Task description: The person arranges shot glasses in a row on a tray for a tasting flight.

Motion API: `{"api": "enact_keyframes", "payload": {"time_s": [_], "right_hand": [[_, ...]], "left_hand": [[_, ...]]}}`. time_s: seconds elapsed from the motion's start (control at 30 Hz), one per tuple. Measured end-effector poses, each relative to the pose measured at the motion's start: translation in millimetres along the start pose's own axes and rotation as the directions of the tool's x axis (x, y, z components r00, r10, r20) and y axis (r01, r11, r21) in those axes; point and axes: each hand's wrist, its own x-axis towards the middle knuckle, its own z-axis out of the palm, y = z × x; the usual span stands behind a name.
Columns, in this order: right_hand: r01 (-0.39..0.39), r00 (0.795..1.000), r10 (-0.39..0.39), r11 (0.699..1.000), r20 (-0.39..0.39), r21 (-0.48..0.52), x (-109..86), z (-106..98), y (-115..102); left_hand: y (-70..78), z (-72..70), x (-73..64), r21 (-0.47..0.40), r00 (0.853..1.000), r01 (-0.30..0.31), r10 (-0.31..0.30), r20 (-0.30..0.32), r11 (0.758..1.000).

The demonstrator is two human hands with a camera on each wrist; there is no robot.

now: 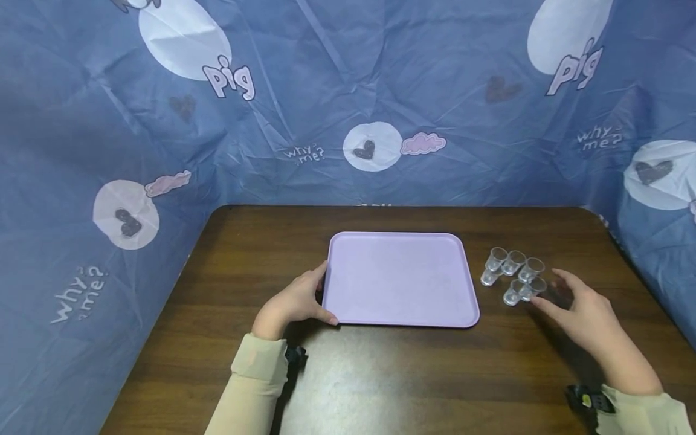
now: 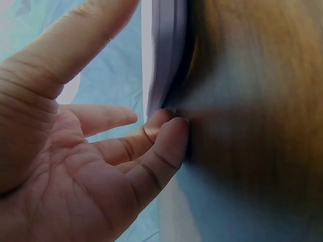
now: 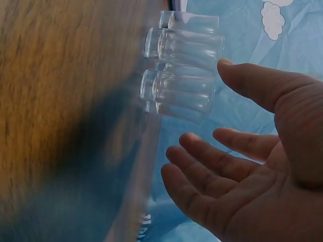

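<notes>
A lilac tray (image 1: 402,279) lies flat on the brown wooden table. My left hand (image 1: 296,299) rests at its left side, the thumb on the near corner and the fingers along the edge. In the left wrist view, loosely bent fingertips (image 2: 174,141) are right at the tray's rim (image 2: 164,55). Several small clear shot glasses (image 1: 513,263) stand upright in a cluster right of the tray. My right hand (image 1: 587,314) is just right of them, fingers spread and holding nothing. Its thumb comes close to the nearest glass (image 3: 184,93) in the right wrist view.
A blue printed cloth (image 1: 304,103) hangs behind the table and along its sides. The wooden table (image 1: 380,374) continues in front of the tray and to its left. Its far edge runs along the cloth.
</notes>
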Motion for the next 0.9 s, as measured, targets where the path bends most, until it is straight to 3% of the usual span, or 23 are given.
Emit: {"api": "enact_keyframes", "payload": {"time_s": [0.63, 0.9], "right_hand": [[-0.031, 0.999, 0.031, 0.998, -0.011, 0.047, 2.6, 8.4, 5.1], [-0.095, 0.995, 0.096, 0.994, -0.013, 0.051, 5.8, 16.3, 5.4]], "left_hand": [[0.1, 1.7, 0.5, 0.017, 0.999, 0.037, -0.037, 0.013, 0.999], [0.6, 2.7, 0.5, 0.015, 0.999, 0.039, -0.039, 0.01, 0.999]]}}
